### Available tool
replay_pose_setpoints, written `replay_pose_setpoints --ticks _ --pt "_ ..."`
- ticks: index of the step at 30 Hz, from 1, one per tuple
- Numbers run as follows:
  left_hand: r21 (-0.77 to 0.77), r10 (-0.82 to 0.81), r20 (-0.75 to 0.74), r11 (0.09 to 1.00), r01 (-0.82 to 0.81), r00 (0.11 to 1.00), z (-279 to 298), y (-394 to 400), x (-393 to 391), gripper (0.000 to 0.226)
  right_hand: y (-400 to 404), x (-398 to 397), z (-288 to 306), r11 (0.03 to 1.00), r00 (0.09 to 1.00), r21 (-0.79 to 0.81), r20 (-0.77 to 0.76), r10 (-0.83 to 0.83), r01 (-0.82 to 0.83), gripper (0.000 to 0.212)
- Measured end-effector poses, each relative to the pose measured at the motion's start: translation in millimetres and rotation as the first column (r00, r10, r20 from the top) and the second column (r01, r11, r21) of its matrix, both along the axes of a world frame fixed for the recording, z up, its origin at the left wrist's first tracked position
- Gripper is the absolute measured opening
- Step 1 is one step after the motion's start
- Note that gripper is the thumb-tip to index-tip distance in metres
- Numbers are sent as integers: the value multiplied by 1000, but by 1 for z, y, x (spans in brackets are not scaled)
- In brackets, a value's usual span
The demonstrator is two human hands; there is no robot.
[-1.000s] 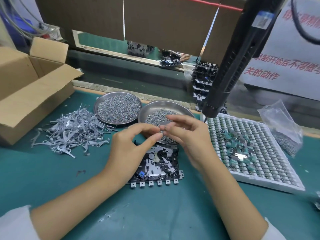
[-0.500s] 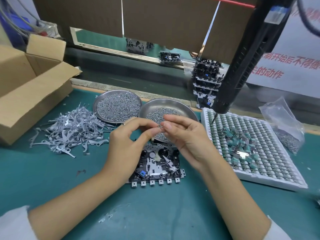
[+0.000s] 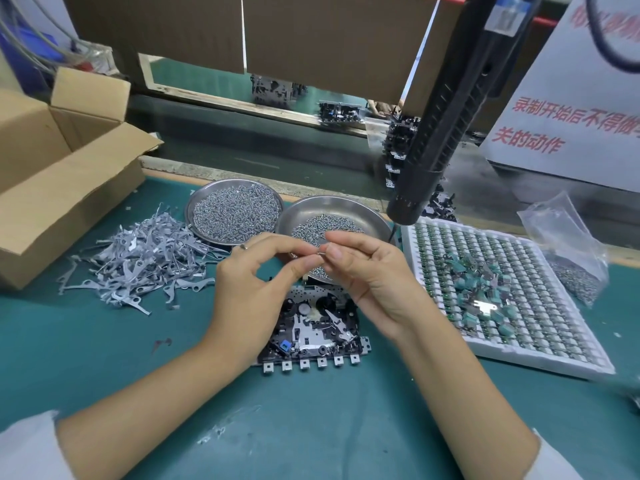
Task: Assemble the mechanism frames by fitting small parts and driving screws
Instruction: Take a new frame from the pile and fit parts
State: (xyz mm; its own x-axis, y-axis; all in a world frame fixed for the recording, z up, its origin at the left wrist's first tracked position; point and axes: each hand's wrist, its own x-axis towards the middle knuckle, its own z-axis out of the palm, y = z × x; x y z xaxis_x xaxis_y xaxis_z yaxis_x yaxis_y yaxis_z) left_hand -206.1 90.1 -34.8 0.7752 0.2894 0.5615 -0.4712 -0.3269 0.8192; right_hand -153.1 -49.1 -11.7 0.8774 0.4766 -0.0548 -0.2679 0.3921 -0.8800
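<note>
Bare mat (image 3: 329, 427) lay open near side of hands; mechanism frame (image 3: 311, 327) directly beneath them; two screw dishes (image 3: 367, 211) just beyond; lever pile (image 3: 138, 268) crowded left, parts tray (image 3: 512, 299) right, hanging driver (image 3: 446, 112) above-right

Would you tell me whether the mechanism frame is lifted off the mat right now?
No, the mechanism frame lies flat on the green mat below both hands.

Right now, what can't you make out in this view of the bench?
1. Head view: the part pinched between the left hand and right hand is too small to name.
2. The frame's left side is hidden by the left hand.
3. The screwdriver's top is cut off by the upper edge.
</note>
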Motion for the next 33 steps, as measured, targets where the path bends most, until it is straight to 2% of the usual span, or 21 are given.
replay_pose_setpoints --ticks 7,14,19,25,27,29,31,33 --pt "10 -21 24 1000 21 999 -2 0 1 10 0 0 -1 998 997 30 -53 52 -50 17" --pt "-91 -191 -46 978 186 981 -3 4 4 13 -4 1 0 988 980 29 -128 154 -152 16" --pt "-157 -245 -43 959 236 968 -1 3 3 14 -6 2 0 983 975 27 -119 186 -184 17" --pt "-148 -259 -59 957 249 964 2 2 1 22 -7 2 -1 983 982 -41 -64 178 -181 26" --pt "-129 -252 -66 962 243 965 3 1 2 22 -9 2 4 978 983 -99 -24 181 -182 28" --pt "-133 -228 -77 967 217 971 3 1 2 19 -15 2 13 957 979 -231 53 194 -177 25" --pt "-173 -199 -85 968 182 976 3 1 2 17 -28 2 24 905 969 -407 145 201 -127 18" --pt "-205 -172 -91 967 150 981 3 1 3 15 -48 2 36 815 951 -580 251 180 -2 8"
